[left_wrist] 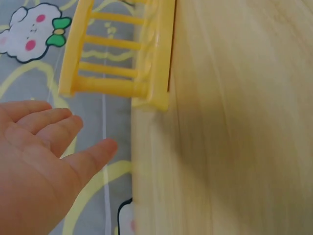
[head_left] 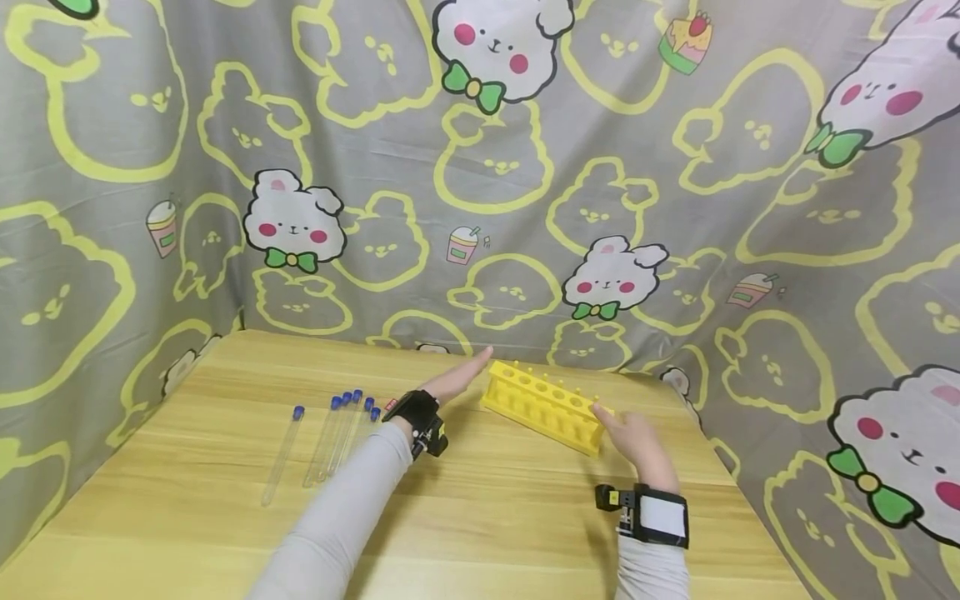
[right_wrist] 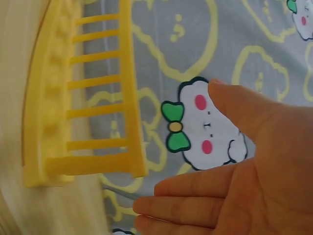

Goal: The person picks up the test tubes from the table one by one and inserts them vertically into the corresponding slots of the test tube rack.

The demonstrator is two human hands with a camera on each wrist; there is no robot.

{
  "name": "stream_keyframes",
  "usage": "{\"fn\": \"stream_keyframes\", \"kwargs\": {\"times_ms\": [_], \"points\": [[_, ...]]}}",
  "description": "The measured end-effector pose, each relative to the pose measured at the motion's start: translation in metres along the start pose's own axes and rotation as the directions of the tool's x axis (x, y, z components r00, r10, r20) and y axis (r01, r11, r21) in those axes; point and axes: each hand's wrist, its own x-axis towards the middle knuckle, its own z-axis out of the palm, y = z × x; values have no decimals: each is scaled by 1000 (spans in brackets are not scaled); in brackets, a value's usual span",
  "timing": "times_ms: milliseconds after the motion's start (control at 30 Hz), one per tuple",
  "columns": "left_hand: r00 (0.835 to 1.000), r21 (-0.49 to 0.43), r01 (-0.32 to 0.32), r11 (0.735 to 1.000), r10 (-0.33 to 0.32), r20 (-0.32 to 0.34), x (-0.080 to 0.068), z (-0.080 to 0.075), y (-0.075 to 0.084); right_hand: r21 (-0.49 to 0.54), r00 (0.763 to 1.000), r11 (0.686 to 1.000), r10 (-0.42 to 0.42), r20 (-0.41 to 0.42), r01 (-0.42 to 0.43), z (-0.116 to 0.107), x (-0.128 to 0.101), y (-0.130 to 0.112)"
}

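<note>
Both flat, released hands flank the glossy yellow plastic rack (head_left: pixel 543 406) with round holes: left hand (head_left: pixel 456 381) beside one end, right hand (head_left: pixel 636 437) beside the other; slim clear blue-capped tubes (head_left: pixel 341 433) lie left of the rack on the wood-grain worktop (head_left: pixel 495 508).

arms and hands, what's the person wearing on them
Both arms are in light grey long sleeves. The left hand is bare, with a black strap and a small black-and-yellow device at the wrist. The right hand is bare too, above a black-edged white wrist band carrying a similar small device.
</note>
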Motion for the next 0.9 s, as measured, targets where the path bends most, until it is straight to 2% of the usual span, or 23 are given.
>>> {"fn": "stream_keyframes", "kwargs": {"times_ms": [100, 267, 433, 567, 700, 900], "points": [[1000, -1, -19, 1000, 19, 3, 4, 4, -2, -19, 1000, 1000, -9, 18, 9, 4, 2, 0], [1000, -7, -14, 1000, 14, 8, 9, 7, -5, -9, 1000, 1000, -13, 26, 14, 5, 3, 2], [1000, -8, -4, 1000, 4, 6, 6, 6, -8, 12, 999, 1000, -9, 43, 9, 7, 4, 3], [1000, 23, 3, 1000, -3, -15, -4, 4, -10, 37, 999, 999, -9, 49, 7, 11, 6, 2], [999, 69, 20, 997, -18, -30, -20, -1, -11, 45, 999, 999, -22, 39, 20, 18, 12, -1], [1000, 147, -17, 989, 19, -12, -44, -12, -15, 39, 997, 997, -71, 18, 70, 28, 17, -8]]}}
